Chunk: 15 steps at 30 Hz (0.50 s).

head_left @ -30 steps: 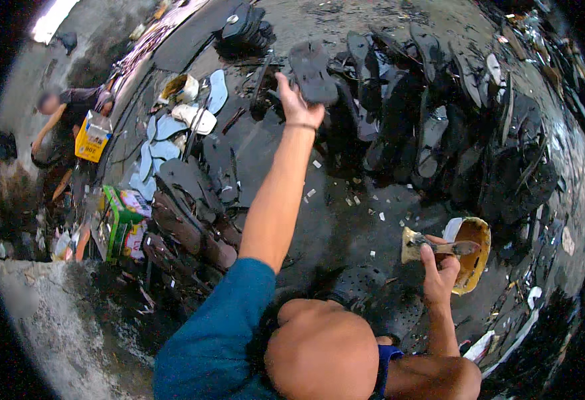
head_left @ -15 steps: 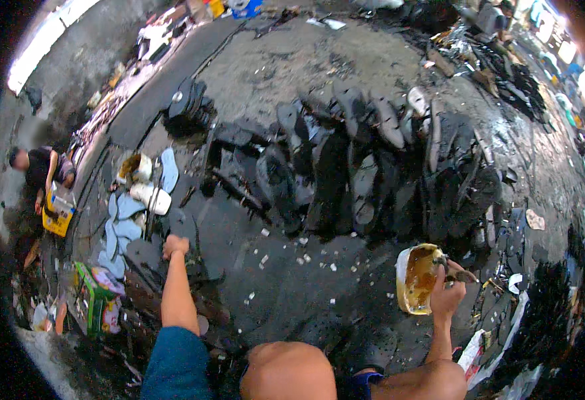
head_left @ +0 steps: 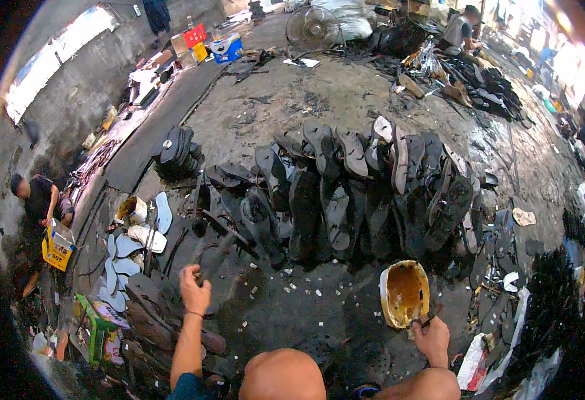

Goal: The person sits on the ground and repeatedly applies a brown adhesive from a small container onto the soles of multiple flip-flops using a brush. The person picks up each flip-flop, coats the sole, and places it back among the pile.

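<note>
My left hand is raised over the dark ground with its fingers curled. A smeared dark shape lies just beyond the fingertips, and I cannot make out what is pinched there. At the right, my right hand is closed round a brush with a dark handle. The brush lies by the near edge of a pale tub, which has brown glue-like stuff inside. Ahead of both hands, dark sandals stand crowded in a row, many leaning upright. Dark soles lie to the left of my left hand.
Light blue sole-shaped pieces and a white container lie at the left. A green box is nearer me. One person sits at far left by a yellow box; another sits at the back. A fan stands beyond.
My left hand has lifted off the dark soles and moved right and nearer me. My right hand has drawn the brush from over the tub to its near edge. The view has tilted up.
</note>
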### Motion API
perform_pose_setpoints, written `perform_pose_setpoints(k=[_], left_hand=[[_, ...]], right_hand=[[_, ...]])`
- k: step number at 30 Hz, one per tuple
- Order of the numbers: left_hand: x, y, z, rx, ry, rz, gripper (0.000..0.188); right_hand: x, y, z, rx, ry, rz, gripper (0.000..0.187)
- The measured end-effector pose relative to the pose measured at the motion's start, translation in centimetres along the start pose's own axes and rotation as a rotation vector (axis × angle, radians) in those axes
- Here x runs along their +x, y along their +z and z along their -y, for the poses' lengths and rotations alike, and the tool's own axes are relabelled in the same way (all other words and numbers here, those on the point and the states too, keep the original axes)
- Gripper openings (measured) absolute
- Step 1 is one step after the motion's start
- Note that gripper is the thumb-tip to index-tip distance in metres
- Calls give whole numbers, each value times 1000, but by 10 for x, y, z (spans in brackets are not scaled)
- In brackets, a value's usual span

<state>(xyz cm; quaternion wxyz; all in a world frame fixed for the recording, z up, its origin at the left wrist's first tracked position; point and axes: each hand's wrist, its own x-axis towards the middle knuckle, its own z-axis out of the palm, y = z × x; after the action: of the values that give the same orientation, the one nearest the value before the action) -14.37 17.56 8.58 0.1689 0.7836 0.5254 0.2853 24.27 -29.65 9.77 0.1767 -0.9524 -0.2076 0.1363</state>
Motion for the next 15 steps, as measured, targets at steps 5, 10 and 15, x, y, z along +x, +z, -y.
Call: perform_pose_setpoints(k=[5,10,15], left_hand=[[-109,28,-99,55,238,350,39],[-177,105,-78,-100,434,785,62],[-132,150,-121,-59,587,887,62]], right_hand=[[-8,3,-1,-96,-4,-2,32],[3,-30,11,-131,-86,516,41],[10,-35,71,710,-151,320,28]])
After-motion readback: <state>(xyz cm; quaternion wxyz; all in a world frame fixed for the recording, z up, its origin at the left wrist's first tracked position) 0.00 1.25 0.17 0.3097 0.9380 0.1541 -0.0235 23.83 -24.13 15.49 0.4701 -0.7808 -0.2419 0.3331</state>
